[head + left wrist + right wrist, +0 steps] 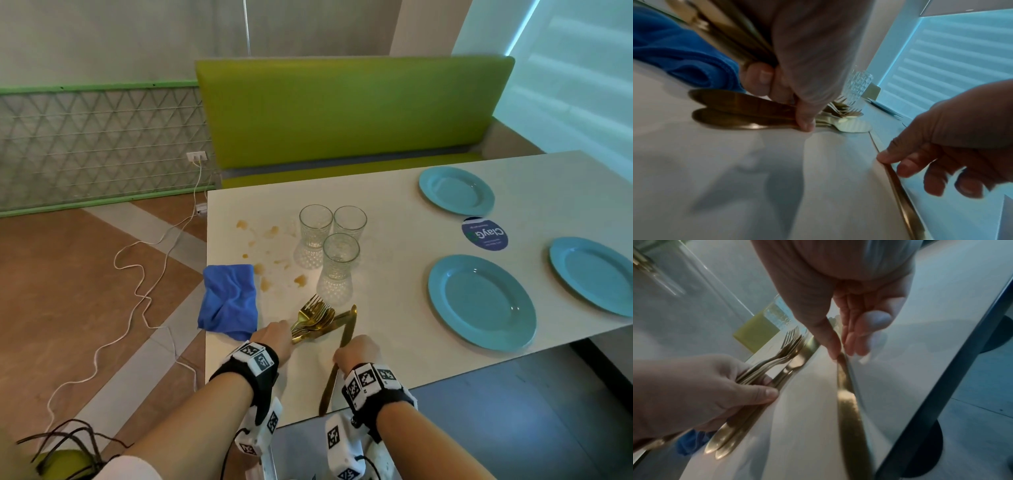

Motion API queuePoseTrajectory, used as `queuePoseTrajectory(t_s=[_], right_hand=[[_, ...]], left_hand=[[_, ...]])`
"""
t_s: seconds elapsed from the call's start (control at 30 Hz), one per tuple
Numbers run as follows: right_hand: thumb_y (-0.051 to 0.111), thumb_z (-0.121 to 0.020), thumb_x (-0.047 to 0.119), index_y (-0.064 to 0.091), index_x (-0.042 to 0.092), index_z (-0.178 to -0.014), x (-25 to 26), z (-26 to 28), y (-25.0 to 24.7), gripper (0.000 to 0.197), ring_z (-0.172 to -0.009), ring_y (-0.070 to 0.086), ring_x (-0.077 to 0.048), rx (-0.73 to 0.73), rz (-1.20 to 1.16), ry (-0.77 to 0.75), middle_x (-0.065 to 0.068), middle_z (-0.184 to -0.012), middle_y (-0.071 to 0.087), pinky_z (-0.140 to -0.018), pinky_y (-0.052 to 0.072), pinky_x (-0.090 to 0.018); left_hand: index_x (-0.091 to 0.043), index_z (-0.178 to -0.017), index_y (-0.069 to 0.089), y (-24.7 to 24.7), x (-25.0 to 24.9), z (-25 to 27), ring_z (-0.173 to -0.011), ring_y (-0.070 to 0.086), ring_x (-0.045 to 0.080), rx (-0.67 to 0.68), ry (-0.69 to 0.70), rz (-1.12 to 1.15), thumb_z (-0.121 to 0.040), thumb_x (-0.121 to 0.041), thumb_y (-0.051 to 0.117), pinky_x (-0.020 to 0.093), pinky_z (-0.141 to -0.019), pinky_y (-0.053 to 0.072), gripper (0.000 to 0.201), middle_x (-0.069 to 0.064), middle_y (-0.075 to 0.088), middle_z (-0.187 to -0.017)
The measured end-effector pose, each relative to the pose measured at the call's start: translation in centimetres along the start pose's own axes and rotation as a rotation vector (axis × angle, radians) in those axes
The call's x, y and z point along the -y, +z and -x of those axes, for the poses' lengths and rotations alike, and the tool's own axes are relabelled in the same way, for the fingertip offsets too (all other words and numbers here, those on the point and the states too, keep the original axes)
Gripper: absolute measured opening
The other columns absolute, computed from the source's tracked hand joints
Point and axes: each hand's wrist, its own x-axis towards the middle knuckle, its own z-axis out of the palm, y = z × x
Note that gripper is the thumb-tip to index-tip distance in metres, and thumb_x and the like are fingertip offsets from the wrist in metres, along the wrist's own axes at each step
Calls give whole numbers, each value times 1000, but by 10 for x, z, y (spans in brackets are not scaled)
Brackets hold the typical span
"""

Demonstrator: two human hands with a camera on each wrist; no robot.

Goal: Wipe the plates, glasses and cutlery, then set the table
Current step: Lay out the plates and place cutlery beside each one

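On the white table (404, 349), near its front left corner, lies a bundle of gold forks and knives (313, 317). My left hand (274, 337) grips the bundle by its handles (748, 379), with the fork tines pointing toward the glasses. My right hand (356, 353) pinches a single gold knife (348, 323) between thumb and fingers (884, 157). That knife (849, 410) lies lengthwise on the table, its handle toward me. Three patterned glasses (339, 263) stand just behind the cutlery. Three blue plates (479, 301) lie to the right.
A crumpled blue cloth (229, 301) lies at the table's left edge, beside brown spill stains (270, 233). A round blue sticker (484, 234) sits between the plates. A green bench (342, 113) stands behind the table. White cables (137, 291) trail over the floor on the left.
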Motion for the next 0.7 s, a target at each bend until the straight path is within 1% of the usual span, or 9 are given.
queuePoseTrajectory(t_s=[0.07, 0.13, 0.2, 0.33, 0.4, 0.5, 0.6, 0.63, 0.7], right_hand=[[58, -83, 15, 65, 6, -92, -3, 0, -5, 15, -86, 64, -23, -14, -16, 11, -10, -98, 68, -70, 51, -27], [60, -82, 17, 63, 8, -82, -8, 0, -8, 9, -87, 65, -24, -26, -47, 21, -11, -95, 68, -70, 52, -28], [65, -80, 22, 60, 10, -76, -12, 0, -9, 13, -84, 65, -22, -32, -88, 44, -9, -91, 67, -69, 52, -28], [71, -77, 28, 65, 6, -91, -17, 1, -10, 27, -80, 61, -22, -46, -97, 50, -8, -87, 63, -67, 50, -27], [71, -76, 28, 65, 5, -91, -19, 2, -13, 27, -77, 60, -22, -52, -112, 46, -8, -86, 63, -64, 47, -26], [70, -77, 28, 63, 6, -82, -24, 2, -19, 23, -78, 64, -23, -39, -202, 69, -10, -89, 68, -63, 50, -27], [66, -79, 26, 62, 6, -76, -34, -4, -28, 21, -71, 66, -22, -32, -258, 87, -10, -80, 69, -69, 57, -33], [65, -79, 25, 64, 5, -79, -37, -4, -33, 20, -68, 65, -22, -31, -269, 86, -9, -77, 68, -72, 58, -35], [61, -82, 19, 65, 1, -91, -42, -9, -48, 20, -71, 64, -23, 34, -238, 28, -11, -80, 66, -76, 58, -37]], left_hand=[[-11, -121, 52, 0, 0, 2, -107, 61, 28, 10, 14, -8, -96, -25, 45, 36, -89, 49, 30, 11, 61, -118], [-11, -122, 52, 0, 0, 4, -107, 61, 28, 16, 35, -15, -96, -29, 44, 36, -88, 49, 32, 11, 61, -118], [-12, -122, 52, 1, -1, 7, -106, 61, 29, 31, 47, 12, -95, -34, 44, 36, -88, 48, 35, 11, 62, -117], [-11, -117, 56, 1, -3, 11, -100, 62, 27, 30, 47, 102, -96, -33, 44, 32, -82, 46, 32, 10, 64, -112], [-10, -117, 55, -2, -6, 13, -99, 60, 25, 22, 50, 133, -98, -30, 43, 28, -77, 40, 30, 11, 63, -114], [-9, -120, 51, -8, -14, 17, -106, 58, 25, 8, 50, 207, -97, -31, 44, 28, -82, 40, 32, 11, 60, -118], [-8, -121, 51, -12, -23, 20, -108, 57, 25, 9, 61, 301, -97, -32, 47, 30, -88, 43, 35, 12, 59, -118], [-8, -121, 51, -14, -27, 20, -108, 57, 25, 9, 75, 321, -97, -32, 47, 30, -88, 43, 35, 12, 59, -118], [-8, -120, 51, -19, -36, 19, -103, 57, 24, 6, 104, 357, -96, -32, 48, 28, -84, 42, 34, 12, 60, -115]])
